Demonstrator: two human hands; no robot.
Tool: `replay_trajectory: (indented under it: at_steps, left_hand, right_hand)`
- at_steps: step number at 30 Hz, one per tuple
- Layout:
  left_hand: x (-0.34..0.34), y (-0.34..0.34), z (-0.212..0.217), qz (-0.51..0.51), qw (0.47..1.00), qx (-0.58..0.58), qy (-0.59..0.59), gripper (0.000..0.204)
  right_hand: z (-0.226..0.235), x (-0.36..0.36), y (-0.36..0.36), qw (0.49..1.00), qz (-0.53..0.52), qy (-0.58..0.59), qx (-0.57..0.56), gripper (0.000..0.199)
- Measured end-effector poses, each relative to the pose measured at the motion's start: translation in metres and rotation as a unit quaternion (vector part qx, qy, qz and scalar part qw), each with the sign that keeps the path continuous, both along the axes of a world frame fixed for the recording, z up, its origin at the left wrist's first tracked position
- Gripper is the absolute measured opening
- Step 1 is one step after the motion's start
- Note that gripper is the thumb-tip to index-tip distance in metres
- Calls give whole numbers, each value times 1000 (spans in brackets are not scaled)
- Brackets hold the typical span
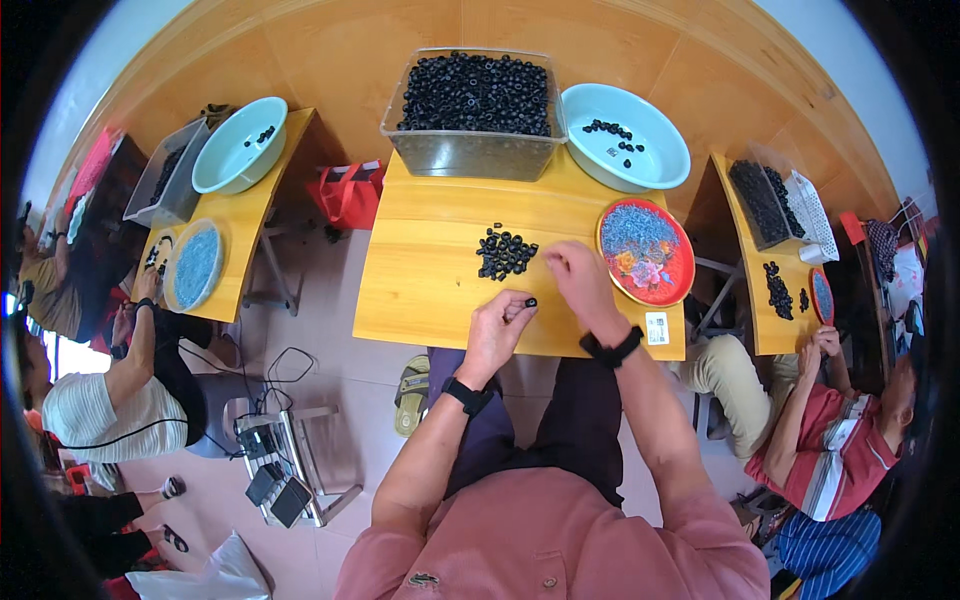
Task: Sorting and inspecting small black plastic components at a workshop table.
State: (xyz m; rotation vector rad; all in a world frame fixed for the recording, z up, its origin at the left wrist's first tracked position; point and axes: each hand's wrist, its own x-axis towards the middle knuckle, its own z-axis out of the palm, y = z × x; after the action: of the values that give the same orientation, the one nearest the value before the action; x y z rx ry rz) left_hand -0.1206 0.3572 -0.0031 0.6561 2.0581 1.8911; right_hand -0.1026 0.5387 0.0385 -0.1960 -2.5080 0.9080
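Over the near edge of the table, my left hand [492, 338] pinches a small black cylindrical part [531, 302] between thumb and fingertips. My right hand [582, 280] is a little higher and to the right, its fingers drawn together; anything between them is too small to make out. Just left of it lies a loose pile of similar black parts [506, 252] on the yellow table [420, 300]. To its right sits a red round tray [686, 262] with a floral print, heaped with tiny bluish pieces [640, 232].
A clear plastic bin [470, 155] full of black parts stands at the back, beside a light blue basin [650, 165] holding several more. A white label [656, 328] lies near the right corner. Co-workers sit at the left table [225, 270] and right table [770, 335].
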Motion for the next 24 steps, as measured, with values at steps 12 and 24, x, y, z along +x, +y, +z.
replay_trajectory:
  at_steps: [12,24]
  left_hand:
    - [-1,3,-4,-7,999,4,-32,16]
    - [-1,5,-10,-2,999,32,-40,15]
  right_hand:
    - [-18,-39,17,978,31,-92,182,14]
    - [-14,10,16,991,43,-98,-82,11]
